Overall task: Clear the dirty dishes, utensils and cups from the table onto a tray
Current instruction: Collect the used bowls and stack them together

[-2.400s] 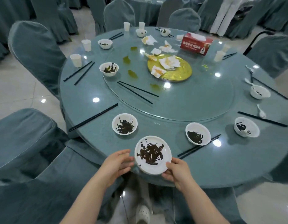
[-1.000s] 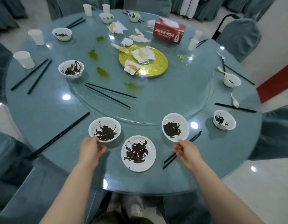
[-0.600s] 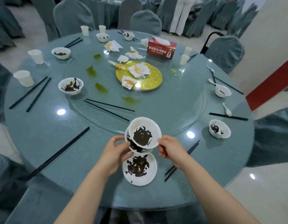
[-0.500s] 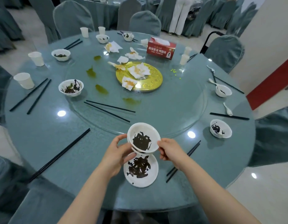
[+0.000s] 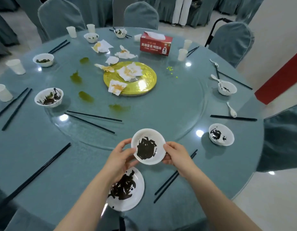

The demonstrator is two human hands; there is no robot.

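Both my hands hold a white bowl point(image 5: 148, 145) smeared with dark sauce above the near part of the round teal table point(image 5: 44, 155). My left hand point(image 5: 118, 160) grips its left rim, my right hand point(image 5: 177, 155) its right rim. A second bowl stacked under it is hidden from this angle. Below, near the table's front edge, lies a white plate point(image 5: 127, 189) with dark sauce, partly covered by my left wrist. Black chopsticks point(image 5: 175, 176) lie just right of the plate.
More dirty bowls sit at right point(image 5: 221, 134), far right point(image 5: 227, 88) and left point(image 5: 48, 97). A gold platter point(image 5: 144, 80) with used napkins sits on the glass turntable. White cups point(image 5: 1, 92), spoons point(image 5: 232, 110), chopstick pairs point(image 5: 92, 120), a red tissue box point(image 5: 155, 43) and covered chairs point(image 5: 231, 40) surround.
My hands took the two bowls beside the plate, stacked one in the other and lowered them toward the plate. The view has moved closer.
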